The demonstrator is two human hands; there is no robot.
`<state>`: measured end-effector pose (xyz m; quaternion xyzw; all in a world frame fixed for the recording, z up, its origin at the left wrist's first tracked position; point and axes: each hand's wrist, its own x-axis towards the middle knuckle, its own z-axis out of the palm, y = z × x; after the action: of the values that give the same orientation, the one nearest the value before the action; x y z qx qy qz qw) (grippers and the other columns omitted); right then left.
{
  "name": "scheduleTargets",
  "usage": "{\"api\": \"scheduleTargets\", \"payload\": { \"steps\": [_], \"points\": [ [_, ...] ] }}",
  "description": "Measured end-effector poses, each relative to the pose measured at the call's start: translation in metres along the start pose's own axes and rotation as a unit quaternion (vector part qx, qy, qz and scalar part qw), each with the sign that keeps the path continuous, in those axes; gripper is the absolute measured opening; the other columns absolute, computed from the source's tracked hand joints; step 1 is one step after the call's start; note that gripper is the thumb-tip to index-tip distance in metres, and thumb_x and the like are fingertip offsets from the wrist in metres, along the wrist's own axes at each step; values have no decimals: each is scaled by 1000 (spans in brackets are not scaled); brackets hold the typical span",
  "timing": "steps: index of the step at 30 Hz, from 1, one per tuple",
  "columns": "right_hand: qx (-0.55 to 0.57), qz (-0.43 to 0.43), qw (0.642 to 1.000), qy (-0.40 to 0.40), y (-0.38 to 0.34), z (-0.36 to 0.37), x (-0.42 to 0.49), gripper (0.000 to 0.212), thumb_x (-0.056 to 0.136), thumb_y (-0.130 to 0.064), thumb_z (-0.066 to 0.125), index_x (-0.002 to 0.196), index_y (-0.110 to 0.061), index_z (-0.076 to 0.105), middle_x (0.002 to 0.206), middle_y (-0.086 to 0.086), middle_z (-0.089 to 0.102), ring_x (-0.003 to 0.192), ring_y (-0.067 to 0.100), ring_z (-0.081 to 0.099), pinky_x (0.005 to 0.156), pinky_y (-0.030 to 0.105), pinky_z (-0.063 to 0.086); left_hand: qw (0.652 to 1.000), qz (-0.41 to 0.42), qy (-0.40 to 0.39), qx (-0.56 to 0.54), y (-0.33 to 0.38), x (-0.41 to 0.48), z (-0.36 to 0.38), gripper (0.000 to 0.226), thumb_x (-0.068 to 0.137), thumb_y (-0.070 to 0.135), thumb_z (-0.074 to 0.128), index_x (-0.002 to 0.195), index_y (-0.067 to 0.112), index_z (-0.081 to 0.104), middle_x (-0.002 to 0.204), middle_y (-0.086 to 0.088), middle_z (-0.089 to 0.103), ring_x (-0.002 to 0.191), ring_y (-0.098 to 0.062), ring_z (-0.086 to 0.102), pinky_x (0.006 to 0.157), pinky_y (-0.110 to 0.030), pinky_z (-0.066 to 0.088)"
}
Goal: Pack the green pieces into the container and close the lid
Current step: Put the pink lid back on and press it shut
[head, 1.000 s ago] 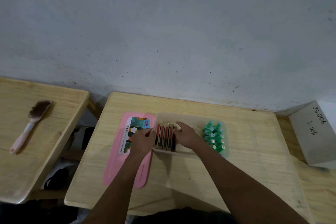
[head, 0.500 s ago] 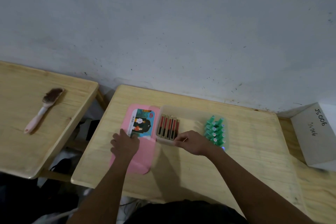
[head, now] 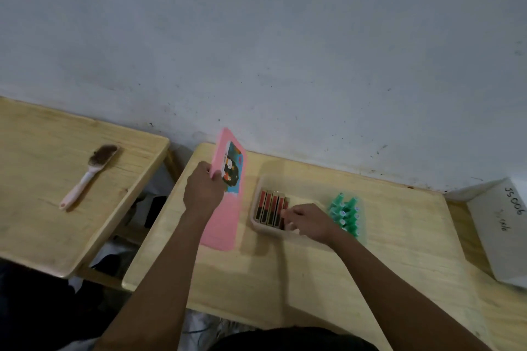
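Observation:
A clear plastic container point(head: 258, 225) sits on the middle wooden table. Several green pieces point(head: 345, 214) stand packed at its right end, and a row of red-and-dark flat pieces point(head: 269, 208) fills its left end. My left hand point(head: 203, 189) grips the pink lid point(head: 228, 202) by its left edge and holds it tilted up, left of the container, with its picture label facing right. My right hand point(head: 308, 222) rests on the container's near rim, fingers curled beside the red pieces.
A second wooden table point(head: 57, 179) stands to the left with a pink-handled brush point(head: 88, 177) on it. A white box point(head: 504, 225) marked with writing sits at the right edge. A grey wall point(head: 285, 51) runs behind the tables.
The pink lid lay flat on the table; my left hand has gripped its edge and lifted it to a tilt. My right hand stayed at the container's near rim.

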<state>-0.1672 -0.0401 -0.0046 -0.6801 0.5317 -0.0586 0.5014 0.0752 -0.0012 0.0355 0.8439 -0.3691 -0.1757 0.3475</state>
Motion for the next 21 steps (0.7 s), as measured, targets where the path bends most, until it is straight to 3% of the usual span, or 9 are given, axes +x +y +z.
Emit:
{"api": "scheduleTargets", "payload": {
  "steps": [3, 5, 6, 9, 11, 13, 16, 19, 21],
  "points": [
    [141, 15, 987, 72, -18, -3, -3, 27, 98, -34, 51, 102, -14, 68, 106, 11, 70, 95, 22, 66, 79, 35, 53, 989, 55, 93, -100, 37, -4, -20, 20, 93, 19, 51, 80, 7, 43, 68, -2, 47, 62, -17, 46, 50, -20, 31],
    [262, 42, 961, 78, -29, -4, -7, 22, 96, -40, 55, 103, -21, 64, 109, 7, 68, 98, 22, 66, 86, 39, 55, 974, 67, 114, -185, 58, -9, -26, 17, 93, 18, 53, 83, 7, 45, 73, -1, 51, 66, -12, 47, 49, -11, 34],
    [321, 50, 944, 59, -31, -5, -7, 25, 93, -43, 57, 105, -22, 63, 108, 8, 68, 98, 24, 66, 88, 43, 55, 966, 51, 96, -233, 64, -11, -24, 14, 93, 19, 54, 88, 8, 48, 81, -3, 57, 72, -12, 53, 54, -7, 39],
    [499, 23, 866, 22, -35, -6, -10, 35, 91, -33, 64, 119, -14, 58, 108, 10, 68, 98, 27, 63, 95, 50, 50, 922, -46, -6, -384, 68, -19, -2, 13, 92, 21, 57, 100, 11, 54, 101, -8, 67, 87, -17, 66, 74, -30, 55],
    [602, -9, 794, 83, -32, -10, -11, 36, 92, -15, 62, 126, -4, 55, 112, 11, 69, 98, 25, 64, 86, 43, 57, 880, -100, -61, -460, 65, -27, 15, 13, 91, 16, 58, 103, 11, 54, 102, -12, 68, 86, -20, 66, 78, -38, 56],
    [638, -7, 752, 163, -21, -18, -10, 36, 92, -5, 59, 126, 5, 53, 114, 16, 68, 96, 25, 67, 73, 35, 60, 833, -144, -118, -521, 63, -35, 28, 15, 91, 10, 57, 106, 10, 52, 102, -14, 68, 85, -22, 65, 76, -40, 56],
    [596, 29, 767, 234, 1, -38, -17, 40, 90, -8, 65, 126, 2, 51, 116, 19, 68, 96, 27, 68, 69, 37, 60, 800, -180, -151, -552, 60, -37, 38, 24, 91, 8, 55, 114, 8, 48, 105, -17, 66, 83, -27, 65, 64, -35, 56],
    [517, 38, 810, 275, 25, -61, -29, 38, 90, -16, 67, 124, -6, 52, 111, 15, 70, 91, 27, 69, 67, 37, 59, 791, -218, -114, -560, 48, -26, 42, 26, 92, 14, 55, 116, 9, 48, 101, -15, 65, 83, -28, 66, 65, -37, 58],
    [446, 35, 847, 286, 37, -74, -37, 32, 91, -20, 65, 121, -11, 58, 106, 10, 72, 90, 25, 69, 74, 38, 58, 843, -224, -70, -484, 39, -17, 43, 18, 90, 21, 59, 106, 12, 56, 102, -12, 65, 89, -27, 64, 76, -40, 56]
  ]
}}
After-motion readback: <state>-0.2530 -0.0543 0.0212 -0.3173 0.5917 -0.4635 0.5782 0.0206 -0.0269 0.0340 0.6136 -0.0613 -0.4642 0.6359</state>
